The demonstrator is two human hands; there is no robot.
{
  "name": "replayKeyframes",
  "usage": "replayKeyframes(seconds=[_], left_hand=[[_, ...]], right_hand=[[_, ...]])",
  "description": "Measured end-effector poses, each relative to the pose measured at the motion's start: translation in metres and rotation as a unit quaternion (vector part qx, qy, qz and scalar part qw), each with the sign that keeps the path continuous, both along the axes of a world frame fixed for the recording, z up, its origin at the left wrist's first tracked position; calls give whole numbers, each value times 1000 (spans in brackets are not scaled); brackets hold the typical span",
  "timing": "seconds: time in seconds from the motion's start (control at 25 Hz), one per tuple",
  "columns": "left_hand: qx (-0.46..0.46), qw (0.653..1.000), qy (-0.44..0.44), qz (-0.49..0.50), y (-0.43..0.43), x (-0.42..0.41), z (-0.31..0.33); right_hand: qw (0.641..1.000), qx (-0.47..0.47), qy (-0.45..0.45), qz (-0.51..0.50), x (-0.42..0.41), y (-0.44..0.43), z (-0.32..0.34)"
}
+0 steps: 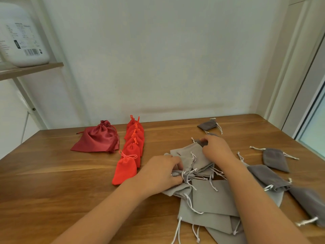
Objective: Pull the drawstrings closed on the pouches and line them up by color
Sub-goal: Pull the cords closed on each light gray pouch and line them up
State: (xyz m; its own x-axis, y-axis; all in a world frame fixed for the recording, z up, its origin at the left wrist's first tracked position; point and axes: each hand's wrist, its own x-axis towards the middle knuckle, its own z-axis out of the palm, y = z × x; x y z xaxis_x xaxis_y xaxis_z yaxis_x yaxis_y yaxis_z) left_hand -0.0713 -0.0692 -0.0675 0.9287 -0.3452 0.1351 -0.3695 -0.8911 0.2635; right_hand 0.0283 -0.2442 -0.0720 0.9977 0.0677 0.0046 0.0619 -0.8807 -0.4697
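Fingers [174, 164] of left hand [158, 175] pinching grey pouches [211, 196], right hand [217, 149] curled round dark pouch [200, 142], mostly hidden, red pouches [132, 149] rowed alongside, jug [22, 36] cropped.

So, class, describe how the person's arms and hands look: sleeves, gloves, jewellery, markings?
Both the left hand and right hand are bare, without gloves. The left forearm and right forearm are bare to the frame's edge: no sleeves, watch, bracelets or markings show.

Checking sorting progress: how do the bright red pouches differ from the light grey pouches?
The bright red pouches lie in a neat overlapping row, cinched shut; the light grey pouches lie heaped, mostly flat and uncinched. Red pouches have red cords, grey pouches white cords. Both are drawstring pouches on the wooden table.
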Motion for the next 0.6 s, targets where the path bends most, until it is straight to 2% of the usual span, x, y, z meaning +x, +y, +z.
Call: replayKeyframes(seconds=[0.04, 0.12, 0.2, 0.24, 0.4, 0.48, 0.52, 0.6], left_hand=[[1, 1000, 23, 7, -1, 4, 5], [-70, 987, 141, 22, 3, 16, 14], [-155, 952, 263, 26, 9, 23, 21], [-182, 941, 285, 32, 11, 25, 22], [-274, 922, 263, 80, 15, 29, 14], [-321, 892, 306, 81, 20, 27, 9], [-345, 879, 320, 72, 21, 26, 7], [-399, 870, 279, 81, 25, 22, 4]], right_hand=[[1000, 5, 7, 3, 0, 1, 0], [1000, -5, 13, 16, 1, 3, -3], [999, -19, 3, 26, 1, 5, -5], [999, -24, -5, 28, 1, 6, -6], [998, -42, -2, 36, 4, 7, -8], [998, -47, 2, 34, 3, 9, -9], [999, -36, -1, 32, 2, 10, -8], [998, 53, -28, 31, -4, 13, -2]])
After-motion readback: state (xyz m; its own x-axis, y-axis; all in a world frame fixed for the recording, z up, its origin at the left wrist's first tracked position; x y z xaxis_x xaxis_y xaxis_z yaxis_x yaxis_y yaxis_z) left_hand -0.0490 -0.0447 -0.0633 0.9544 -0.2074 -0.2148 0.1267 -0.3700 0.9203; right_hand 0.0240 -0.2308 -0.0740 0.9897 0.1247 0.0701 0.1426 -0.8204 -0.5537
